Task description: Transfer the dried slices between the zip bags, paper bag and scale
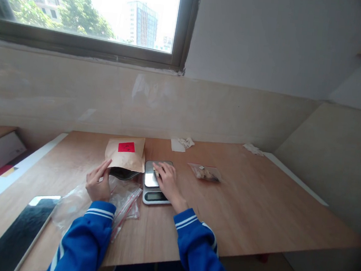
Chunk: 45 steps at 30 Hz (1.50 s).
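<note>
- While the head camera looks down on a pale wood-veneer counter [242, 194], both hands work close together near its middle, the left grip [98, 182] raised on its edge and the right grip [168, 182] low and forward.
- Left grip now: fingers apart and gently curved, tips at the lower corner of a tan kraft-paper envelope [125, 157] with a square red label [126, 147]. No clamp shows, so it looks set there to steady the paper.
- Just under that envelope's lower edge, a dark glossy pouch [124, 173] peeks out; whether it sits inside, I can't tell.
- Right grip: fingers close together over the steel platform of a white digital kitchen scale [157, 180], beside a small pale piece [155, 170]. Clamped on it or not, I can't tell.
- Beyond the scale, a small clear bag of pale food pieces [204, 172] lies within the right hand's reach, which looks like a handy spot.
- Beneath the left wrist, a crumpled clear zip bag with a red-striped seal [123, 203] lies loose, while a black-screened tablet [18, 232] sits off to the left, out of the way.
</note>
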Motion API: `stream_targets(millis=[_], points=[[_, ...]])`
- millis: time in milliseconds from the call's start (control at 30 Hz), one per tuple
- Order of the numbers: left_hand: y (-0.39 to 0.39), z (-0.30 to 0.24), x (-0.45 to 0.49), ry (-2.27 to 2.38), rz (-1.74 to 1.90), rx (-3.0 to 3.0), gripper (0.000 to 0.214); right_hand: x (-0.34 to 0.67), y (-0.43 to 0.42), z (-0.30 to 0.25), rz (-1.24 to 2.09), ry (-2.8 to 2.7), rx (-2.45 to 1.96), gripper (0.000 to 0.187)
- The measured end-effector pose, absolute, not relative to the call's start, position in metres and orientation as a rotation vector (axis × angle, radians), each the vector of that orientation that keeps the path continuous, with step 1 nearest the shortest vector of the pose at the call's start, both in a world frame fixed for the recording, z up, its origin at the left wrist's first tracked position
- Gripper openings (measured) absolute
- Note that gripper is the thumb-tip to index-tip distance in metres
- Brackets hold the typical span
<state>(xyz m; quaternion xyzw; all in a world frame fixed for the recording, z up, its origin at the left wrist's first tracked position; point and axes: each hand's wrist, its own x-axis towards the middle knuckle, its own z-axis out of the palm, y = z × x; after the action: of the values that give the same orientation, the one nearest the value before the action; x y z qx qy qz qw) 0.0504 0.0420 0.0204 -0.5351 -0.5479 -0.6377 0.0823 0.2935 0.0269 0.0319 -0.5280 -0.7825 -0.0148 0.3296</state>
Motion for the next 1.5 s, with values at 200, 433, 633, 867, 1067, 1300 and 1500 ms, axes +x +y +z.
stream_targets(millis=[200, 433, 633, 867, 1067, 1300, 1500], points=[[0.04, 0.024, 0.051, -1.614, -1.904, -1.602, 0.025, 0.292, 0.014, 0.044, 0.111, -2.077, -1.38, 0.042], [0.039, 0.023, 0.051, -1.627, -1.888, -1.6, 0.025, 0.353, 0.011, 0.028, -0.223, -1.432, -1.953, 0.045], [0.041, 0.022, 0.05, -1.612, -1.871, -1.605, 0.025, 0.404, 0.015, 0.018, -0.09, -1.25, -2.162, 0.049], [0.041, 0.019, 0.051, -1.581, -1.792, -1.667, 0.026, 0.367, 0.007, 0.049, -0.06, -1.441, -1.956, 0.047], [0.041, 0.017, 0.05, -1.599, -1.778, -1.706, 0.026, 0.255, -0.031, 0.083, 0.419, -2.009, -0.992, 0.04], [0.038, 0.02, 0.05, -1.576, -1.794, -1.66, 0.024, 0.171, -0.002, 0.069, 0.232, -2.095, -1.35, 0.037], [0.038, 0.019, 0.051, -1.49, -1.754, -1.739, 0.023, 0.155, 0.034, 0.061, 0.313, -2.053, -1.526, 0.033]])
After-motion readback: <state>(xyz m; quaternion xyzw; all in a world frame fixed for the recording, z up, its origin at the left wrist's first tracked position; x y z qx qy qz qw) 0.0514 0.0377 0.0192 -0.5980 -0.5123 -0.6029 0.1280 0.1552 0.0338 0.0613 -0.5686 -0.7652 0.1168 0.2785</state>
